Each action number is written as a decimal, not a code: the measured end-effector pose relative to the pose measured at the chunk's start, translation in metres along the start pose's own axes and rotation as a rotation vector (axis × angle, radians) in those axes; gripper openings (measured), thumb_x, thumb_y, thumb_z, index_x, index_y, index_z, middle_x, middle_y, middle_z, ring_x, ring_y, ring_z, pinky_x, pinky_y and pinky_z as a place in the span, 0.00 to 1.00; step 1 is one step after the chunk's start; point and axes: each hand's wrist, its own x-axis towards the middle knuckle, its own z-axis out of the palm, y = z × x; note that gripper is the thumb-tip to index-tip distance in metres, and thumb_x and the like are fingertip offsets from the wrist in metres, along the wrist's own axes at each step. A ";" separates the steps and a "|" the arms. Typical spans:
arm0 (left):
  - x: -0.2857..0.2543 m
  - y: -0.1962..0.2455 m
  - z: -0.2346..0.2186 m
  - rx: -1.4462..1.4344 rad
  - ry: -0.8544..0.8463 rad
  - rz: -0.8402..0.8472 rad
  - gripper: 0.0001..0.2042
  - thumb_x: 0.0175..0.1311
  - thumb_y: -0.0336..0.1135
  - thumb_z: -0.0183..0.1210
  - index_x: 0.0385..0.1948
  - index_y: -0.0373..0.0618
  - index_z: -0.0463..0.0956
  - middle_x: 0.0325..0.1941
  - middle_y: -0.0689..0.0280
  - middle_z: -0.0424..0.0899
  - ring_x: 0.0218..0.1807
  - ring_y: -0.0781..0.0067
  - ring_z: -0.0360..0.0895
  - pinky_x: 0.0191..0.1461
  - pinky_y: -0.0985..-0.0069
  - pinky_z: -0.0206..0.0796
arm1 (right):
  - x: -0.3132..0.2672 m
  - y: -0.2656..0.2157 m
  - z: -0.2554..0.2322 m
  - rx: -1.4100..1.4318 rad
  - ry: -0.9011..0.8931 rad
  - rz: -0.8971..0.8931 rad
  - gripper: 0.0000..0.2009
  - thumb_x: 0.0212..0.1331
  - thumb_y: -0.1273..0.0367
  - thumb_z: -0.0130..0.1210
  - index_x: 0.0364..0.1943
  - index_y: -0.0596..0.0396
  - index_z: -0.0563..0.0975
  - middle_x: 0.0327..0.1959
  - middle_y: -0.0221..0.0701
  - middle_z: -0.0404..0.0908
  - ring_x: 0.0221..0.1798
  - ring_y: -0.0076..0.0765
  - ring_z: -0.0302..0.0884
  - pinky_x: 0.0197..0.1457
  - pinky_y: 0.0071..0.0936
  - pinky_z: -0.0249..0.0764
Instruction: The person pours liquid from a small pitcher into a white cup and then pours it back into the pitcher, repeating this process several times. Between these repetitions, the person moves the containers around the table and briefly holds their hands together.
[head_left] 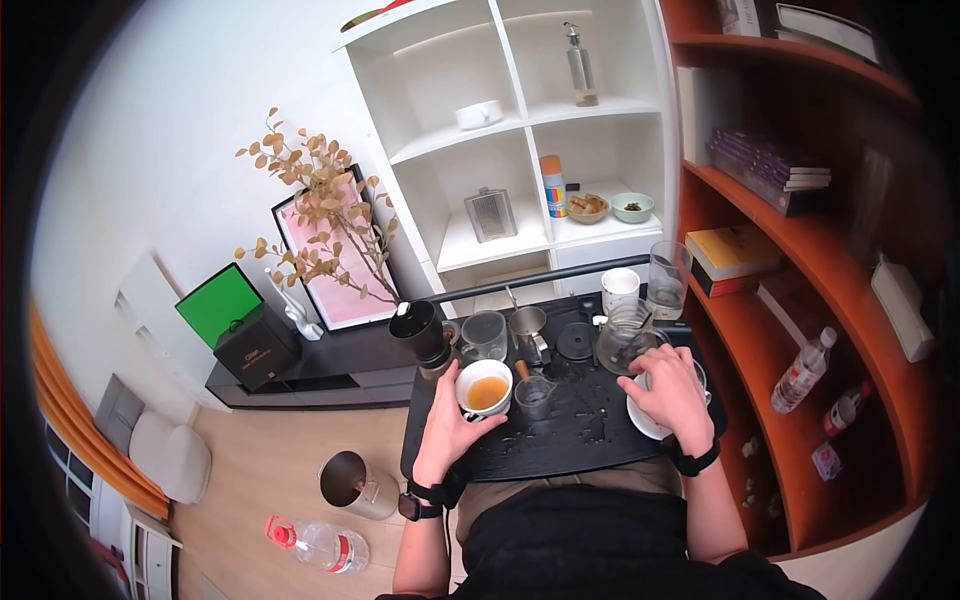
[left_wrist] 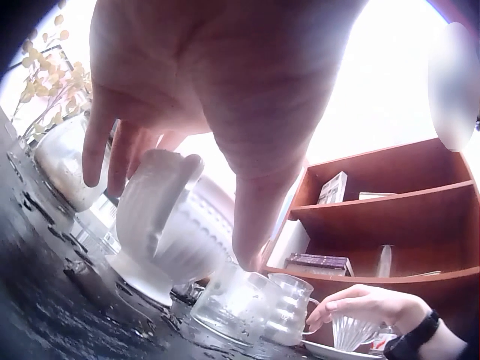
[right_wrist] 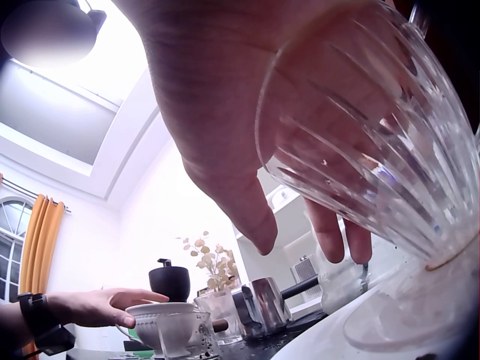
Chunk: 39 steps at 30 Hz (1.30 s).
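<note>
A white cup (head_left: 487,392) of brown coffee stands at the left of the black tray (head_left: 560,455). My left hand (head_left: 448,425) holds it, thumb on the near side and fingers round the far side. Its handle faces the camera in the left wrist view. Beside the cup is a small glass pitcher (head_left: 537,400) with a wooden handle. At the tray's right, my right hand (head_left: 672,392) hangs over a white saucer (head_left: 645,425), fingers extended and thumb apart. A ribbed glass (right_wrist: 420,165) stands on that saucer under the palm. The fingertips are close to a glass server (head_left: 622,345).
Along the tray's back stand a black grinder (head_left: 420,335), a metal jug (head_left: 528,328), a white paper-like cup (head_left: 620,288) and a tall glass (head_left: 668,280). Water drops wet the tray. A wooden bookshelf (head_left: 800,250) rises at the right; a bottle (head_left: 325,548) and bin (head_left: 370,492) are on the floor.
</note>
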 end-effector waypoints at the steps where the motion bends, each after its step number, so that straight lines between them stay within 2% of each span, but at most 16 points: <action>1: 0.000 0.000 0.002 -0.003 0.011 -0.018 0.64 0.54 0.50 0.92 0.87 0.30 0.57 0.84 0.39 0.74 0.84 0.40 0.76 0.86 0.53 0.71 | 0.000 0.000 0.000 0.002 -0.002 0.001 0.17 0.67 0.55 0.76 0.41 0.57 0.94 0.45 0.34 0.95 0.58 0.42 0.86 0.72 0.42 0.68; 8: 0.007 -0.019 0.018 -0.145 0.054 -0.085 0.63 0.53 0.47 0.92 0.87 0.32 0.59 0.84 0.38 0.75 0.84 0.40 0.77 0.86 0.52 0.72 | 0.000 -0.001 -0.001 0.008 -0.002 0.007 0.17 0.67 0.56 0.76 0.41 0.57 0.94 0.44 0.34 0.95 0.58 0.42 0.86 0.72 0.42 0.68; 20: 0.007 0.023 0.004 -0.079 0.150 -0.085 0.57 0.50 0.35 0.90 0.85 0.38 0.64 0.79 0.43 0.80 0.78 0.40 0.82 0.81 0.53 0.77 | -0.001 -0.002 -0.003 0.014 -0.002 0.003 0.17 0.67 0.56 0.76 0.41 0.58 0.94 0.45 0.34 0.94 0.58 0.43 0.85 0.73 0.43 0.69; 25: 0.007 0.034 0.001 -0.038 0.194 0.035 0.55 0.52 0.32 0.89 0.85 0.39 0.65 0.79 0.44 0.80 0.79 0.40 0.82 0.82 0.53 0.77 | 0.000 -0.003 -0.003 0.008 -0.016 0.018 0.17 0.67 0.56 0.76 0.42 0.58 0.94 0.45 0.34 0.95 0.58 0.43 0.85 0.73 0.42 0.69; 34: 0.010 0.035 0.005 0.059 0.170 0.145 0.57 0.51 0.30 0.88 0.87 0.39 0.63 0.81 0.46 0.80 0.82 0.45 0.80 0.85 0.55 0.74 | -0.001 -0.002 -0.003 0.004 -0.008 0.012 0.17 0.67 0.56 0.76 0.42 0.58 0.94 0.45 0.34 0.95 0.58 0.42 0.85 0.72 0.42 0.69; 39: 0.009 0.036 0.005 0.020 0.137 0.124 0.58 0.52 0.30 0.87 0.88 0.40 0.62 0.83 0.46 0.79 0.83 0.45 0.79 0.86 0.55 0.73 | -0.001 -0.003 -0.004 0.010 -0.003 0.007 0.16 0.67 0.56 0.76 0.42 0.58 0.94 0.45 0.34 0.95 0.58 0.42 0.85 0.72 0.42 0.69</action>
